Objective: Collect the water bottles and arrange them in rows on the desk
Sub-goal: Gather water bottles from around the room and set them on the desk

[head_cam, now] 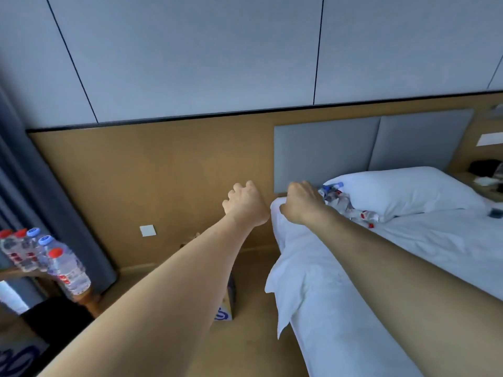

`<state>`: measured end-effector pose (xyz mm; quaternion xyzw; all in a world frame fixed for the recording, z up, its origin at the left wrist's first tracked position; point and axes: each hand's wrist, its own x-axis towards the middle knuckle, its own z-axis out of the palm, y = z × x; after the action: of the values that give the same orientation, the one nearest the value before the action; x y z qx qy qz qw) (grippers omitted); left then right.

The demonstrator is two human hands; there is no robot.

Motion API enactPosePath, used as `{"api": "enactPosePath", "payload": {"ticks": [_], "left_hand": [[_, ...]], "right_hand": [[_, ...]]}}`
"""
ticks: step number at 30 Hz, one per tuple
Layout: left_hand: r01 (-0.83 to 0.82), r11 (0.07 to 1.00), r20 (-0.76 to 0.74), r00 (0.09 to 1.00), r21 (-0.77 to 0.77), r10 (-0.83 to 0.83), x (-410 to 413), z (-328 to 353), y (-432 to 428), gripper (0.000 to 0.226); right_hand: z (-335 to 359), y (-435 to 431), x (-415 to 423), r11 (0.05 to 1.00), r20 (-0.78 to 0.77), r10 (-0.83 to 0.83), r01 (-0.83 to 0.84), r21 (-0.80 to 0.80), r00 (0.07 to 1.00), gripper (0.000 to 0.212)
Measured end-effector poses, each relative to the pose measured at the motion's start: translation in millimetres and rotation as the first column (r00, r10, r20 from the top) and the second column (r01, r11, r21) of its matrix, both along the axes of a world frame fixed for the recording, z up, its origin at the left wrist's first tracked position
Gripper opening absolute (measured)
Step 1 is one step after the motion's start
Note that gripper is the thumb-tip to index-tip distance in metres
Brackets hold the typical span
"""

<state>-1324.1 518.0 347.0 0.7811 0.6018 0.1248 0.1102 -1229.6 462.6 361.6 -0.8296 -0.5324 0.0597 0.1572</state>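
Left hand (246,204): stretched out near the middle of the view with its back to the camera. The fingers are loosely curled and nothing shows in them. It hangs in the air over the floor, clear of the bed.
Right hand (300,204): just at 3 o'clock of the left hand, over the bed's near corner. The fingers are curled under and the palm is hidden, so I cannot tell whether it holds anything.
Bottles on the bed (341,201): a small heap right at 3 o'clock of the right hand, lying on their sides against the pillow (402,191). Their long axes run roughly from 11 to 5 o'clock. One blue cap points toward 1 o'clock, and red caps sit at the 4 o'clock end.
Bottles on the desk (40,254): a tight cluster at 8 o'clock of the view, standing caps up, some red and some blue. They look to lean toward 11 o'clock.
Desk (84,296): wooden edge, low left.
Bed (408,254): white sheets and a grey headboard (367,148).
Floor: a cardboard box (227,303) beneath the left forearm.
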Motion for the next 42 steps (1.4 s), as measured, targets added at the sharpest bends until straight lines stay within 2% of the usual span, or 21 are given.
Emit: {"api": "enactPosePath", "payload": {"ticks": [14,18,23,32,42], "left_hand": [[0.313,0.95,-0.046,0.949,0.021,-0.312,146.5,2.7,224.4,0.052],[0.389,0.921,-0.038,0.92,-0.016,-0.39,196.9,-12.9,265.0,0.052],[0.468,0.88,0.003,0.883,-0.084,-0.47,267.0,-41.7,300.5,0.055],[0.508,0.836,0.021,0.857,-0.206,-0.516,379.6,-86.6,363.9,0.049],[0.506,0.775,-0.01,0.835,-0.38,-0.55,475.1,-168.6,428.3,0.065]], "right_hand": [[-2.5,193.3,131.8,0.948,-0.084,-0.309,0.314,0.05,0.947,0.034],[-14.0,223.2,174.3,0.921,-0.085,-0.385,0.388,0.027,0.919,0.031],[-39.8,258.0,242.4,0.888,-0.118,-0.458,0.459,-0.016,0.881,0.038],[-77.7,313.6,356.8,0.854,-0.15,-0.52,0.514,-0.08,0.841,0.032],[-141.3,364.8,441.0,0.802,-0.181,-0.594,0.558,-0.214,0.784,0.036]]}}
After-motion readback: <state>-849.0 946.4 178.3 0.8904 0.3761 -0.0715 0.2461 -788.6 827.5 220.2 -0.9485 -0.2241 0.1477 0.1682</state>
